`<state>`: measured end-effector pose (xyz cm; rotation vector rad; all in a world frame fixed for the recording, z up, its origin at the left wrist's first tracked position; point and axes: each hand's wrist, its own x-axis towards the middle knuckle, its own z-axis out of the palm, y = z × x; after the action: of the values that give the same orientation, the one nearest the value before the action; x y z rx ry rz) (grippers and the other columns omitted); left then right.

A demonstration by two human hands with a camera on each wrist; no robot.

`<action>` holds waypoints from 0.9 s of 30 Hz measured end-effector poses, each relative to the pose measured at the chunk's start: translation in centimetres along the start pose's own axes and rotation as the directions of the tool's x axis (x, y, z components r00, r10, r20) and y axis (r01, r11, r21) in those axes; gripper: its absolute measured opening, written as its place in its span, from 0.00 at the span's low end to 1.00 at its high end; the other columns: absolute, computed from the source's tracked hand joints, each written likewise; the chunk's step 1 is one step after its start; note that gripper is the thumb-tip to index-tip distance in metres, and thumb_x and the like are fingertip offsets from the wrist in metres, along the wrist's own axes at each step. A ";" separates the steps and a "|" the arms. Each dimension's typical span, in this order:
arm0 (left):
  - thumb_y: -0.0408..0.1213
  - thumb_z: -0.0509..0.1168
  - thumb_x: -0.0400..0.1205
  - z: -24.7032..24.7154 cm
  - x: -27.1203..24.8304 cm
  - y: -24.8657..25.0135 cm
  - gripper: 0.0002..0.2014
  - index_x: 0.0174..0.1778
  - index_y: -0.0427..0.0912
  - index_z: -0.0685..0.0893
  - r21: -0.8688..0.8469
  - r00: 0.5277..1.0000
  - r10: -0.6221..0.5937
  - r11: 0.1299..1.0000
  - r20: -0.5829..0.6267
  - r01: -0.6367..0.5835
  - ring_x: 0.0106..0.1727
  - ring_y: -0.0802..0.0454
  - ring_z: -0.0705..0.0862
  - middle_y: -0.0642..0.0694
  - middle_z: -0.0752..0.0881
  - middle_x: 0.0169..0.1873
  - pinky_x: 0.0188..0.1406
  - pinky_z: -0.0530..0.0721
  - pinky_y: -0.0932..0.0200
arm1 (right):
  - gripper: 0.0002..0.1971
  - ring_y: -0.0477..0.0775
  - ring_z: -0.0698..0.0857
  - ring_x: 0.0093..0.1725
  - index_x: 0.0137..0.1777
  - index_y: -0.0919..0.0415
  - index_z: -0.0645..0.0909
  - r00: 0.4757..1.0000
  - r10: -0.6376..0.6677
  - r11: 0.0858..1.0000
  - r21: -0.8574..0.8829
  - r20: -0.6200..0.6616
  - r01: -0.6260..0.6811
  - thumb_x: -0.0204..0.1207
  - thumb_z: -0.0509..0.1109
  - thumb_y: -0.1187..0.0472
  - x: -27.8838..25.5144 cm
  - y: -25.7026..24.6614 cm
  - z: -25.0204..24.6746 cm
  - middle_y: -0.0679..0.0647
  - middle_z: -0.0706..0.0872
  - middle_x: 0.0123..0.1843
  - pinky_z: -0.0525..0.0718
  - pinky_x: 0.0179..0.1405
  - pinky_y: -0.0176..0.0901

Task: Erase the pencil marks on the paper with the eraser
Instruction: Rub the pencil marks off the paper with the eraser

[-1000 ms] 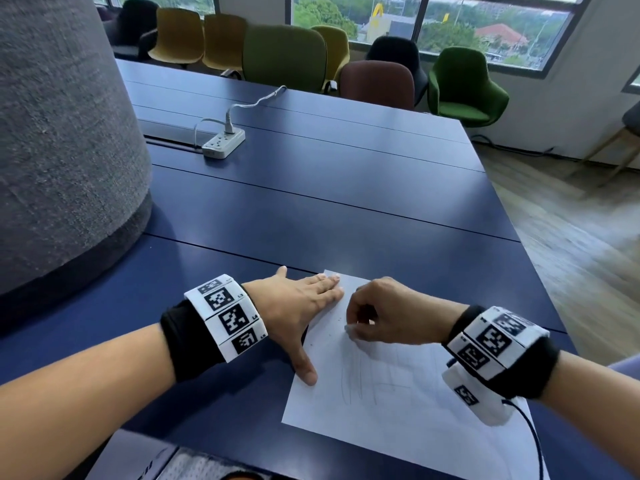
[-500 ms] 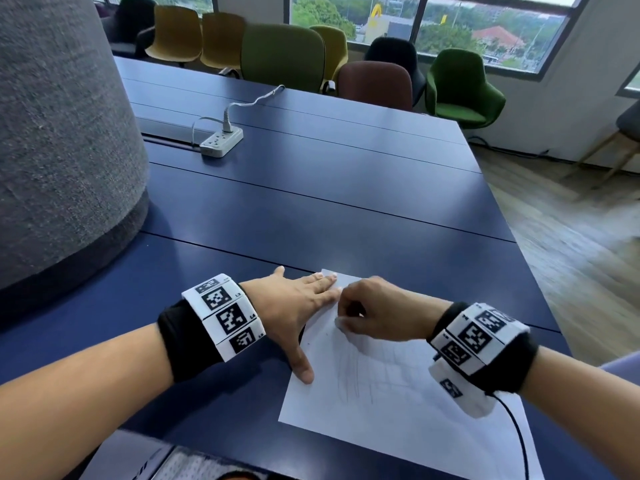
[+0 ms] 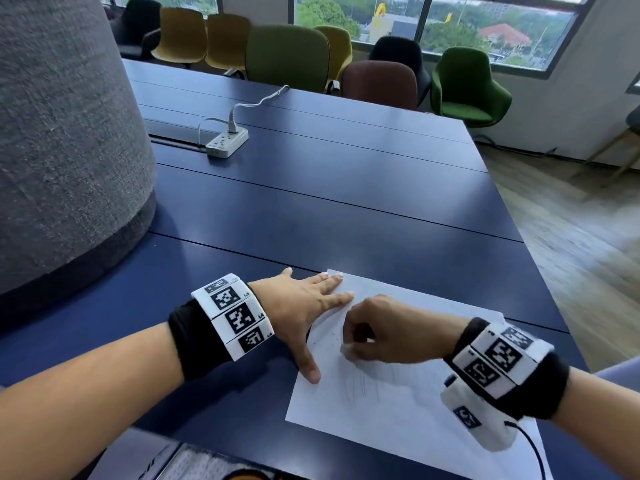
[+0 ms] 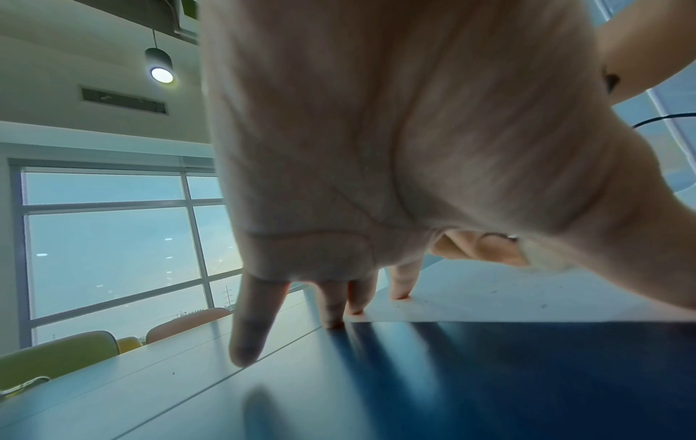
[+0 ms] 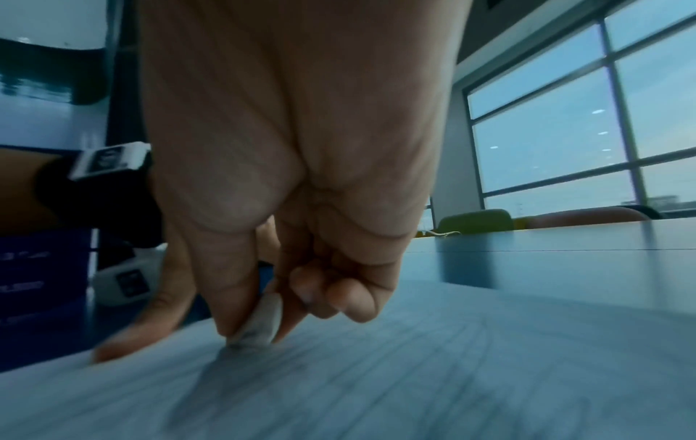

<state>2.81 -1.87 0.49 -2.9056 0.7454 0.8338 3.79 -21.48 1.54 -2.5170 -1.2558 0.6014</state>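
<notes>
One small white eraser (image 5: 260, 323) sits pinched between thumb and fingertips of the right hand (image 3: 388, 332), tip down on the paper (image 3: 408, 407) at lower centre, above faint pencil marks (image 3: 360, 386). Left hand (image 3: 301, 306) lies flat, fingers straight, pressing the paper's left edge onto the blue table (image 3: 346, 209).

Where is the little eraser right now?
The small white eraser is pinched in the right hand, its tip on the white paper sheet, beside the flat left hand.
</notes>
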 end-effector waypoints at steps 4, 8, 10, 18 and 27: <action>0.70 0.77 0.60 -0.1 -0.1 0.1 0.68 0.85 0.59 0.36 -0.001 1.000 -0.011 1.000 0.006 0.011 0.83 0.59 0.30 0.53 0.33 0.85 0.81 0.40 0.29 | 0.08 0.39 0.78 0.29 0.40 0.58 0.84 0.989 0.081 0.997 0.012 -0.127 -0.080 0.77 0.72 0.55 0.8 1.5 -0.9 0.44 0.83 0.33 0.71 0.31 0.24; 0.70 0.76 0.60 -0.2 -0.1 0.1 0.69 0.85 0.59 0.35 0.003 1.000 -0.011 1.000 0.011 0.011 0.84 0.58 0.31 0.53 0.33 0.85 0.80 0.40 0.28 | 0.06 0.39 0.77 0.31 0.41 0.53 0.83 1.000 -0.006 1.000 0.019 0.020 0.006 0.77 0.71 0.54 -0.7 -0.2 0.5 0.43 0.82 0.35 0.73 0.35 0.26; 0.71 0.76 0.60 -0.2 -0.1 0.1 0.69 0.85 0.59 0.35 0.009 1.000 -0.012 1.000 0.012 0.012 0.84 0.58 0.31 0.53 0.33 0.85 0.80 0.41 0.27 | 0.05 0.39 0.77 0.30 0.42 0.54 0.83 0.996 -0.039 0.999 0.023 0.085 0.037 0.77 0.71 0.54 -0.8 -0.9 0.6 0.42 0.81 0.35 0.73 0.34 0.26; 0.71 0.76 0.60 -0.2 -0.2 0.2 0.68 0.85 0.59 0.36 -0.001 1.000 -0.012 1.000 0.010 0.012 0.84 0.58 0.32 0.53 0.33 0.85 0.79 0.41 0.26 | 0.06 0.40 0.77 0.29 0.45 0.58 0.85 0.993 -0.054 0.994 0.099 0.100 0.044 0.78 0.71 0.56 -1.5 -1.3 0.9 0.42 0.81 0.34 0.72 0.34 0.26; 0.71 0.76 0.59 0.0 -0.1 0.1 0.69 0.85 0.59 0.36 -0.009 1.000 -0.010 1.000 -0.005 0.010 0.84 0.59 0.32 0.53 0.33 0.85 0.79 0.42 0.26 | 0.05 0.41 0.77 0.30 0.45 0.55 0.85 0.993 -0.049 0.994 0.104 0.111 0.037 0.78 0.72 0.55 -1.6 -1.3 0.9 0.42 0.82 0.34 0.72 0.34 0.25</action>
<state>2.66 -1.92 0.54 -2.9178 0.7288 0.8311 1.53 -21.95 1.66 -2.3957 -1.2805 0.7883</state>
